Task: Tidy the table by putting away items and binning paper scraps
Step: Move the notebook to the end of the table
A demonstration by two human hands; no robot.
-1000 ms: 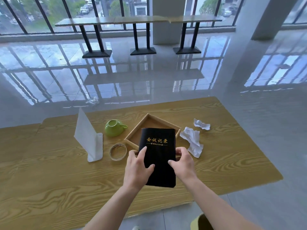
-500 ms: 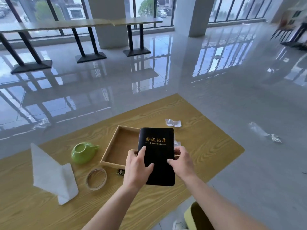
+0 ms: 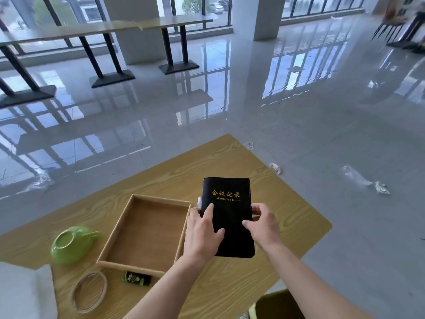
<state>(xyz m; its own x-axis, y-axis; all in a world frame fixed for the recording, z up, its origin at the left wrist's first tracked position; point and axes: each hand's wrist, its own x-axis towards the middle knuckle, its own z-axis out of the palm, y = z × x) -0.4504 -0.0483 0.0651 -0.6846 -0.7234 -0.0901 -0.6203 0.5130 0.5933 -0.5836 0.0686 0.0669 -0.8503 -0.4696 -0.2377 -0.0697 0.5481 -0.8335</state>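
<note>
two hands hold a black notebook [image 3: 227,217] up above the wooden surface [image 3: 287,217], just right of the cork tray [image 3: 147,231]. the left hand [image 3: 202,233] grips its left edge, thumb on the cover, and the other fingers [image 3: 199,202] are mostly tucked behind it. the right hand [image 3: 264,224] grips the right edge the same way, so both sets of fingers are clamped on the notebook. gold letters and the word "minutes" show on the cover. the notebook hides whatever lies on the surface behind it. the tray looks bare inside. a green cup [image 3: 71,244] lies tipped on its side left of the tray. a clear tape ring [image 3: 89,291] lies flat near the front. a small dark thing [image 3: 136,279] with writing sits just by the tray's front wall, too blurry to name. white folded paper [image 3: 25,293] is cut off at the left edge. crumpled scraps [image 3: 381,187] lie on the shiny floor.
</note>
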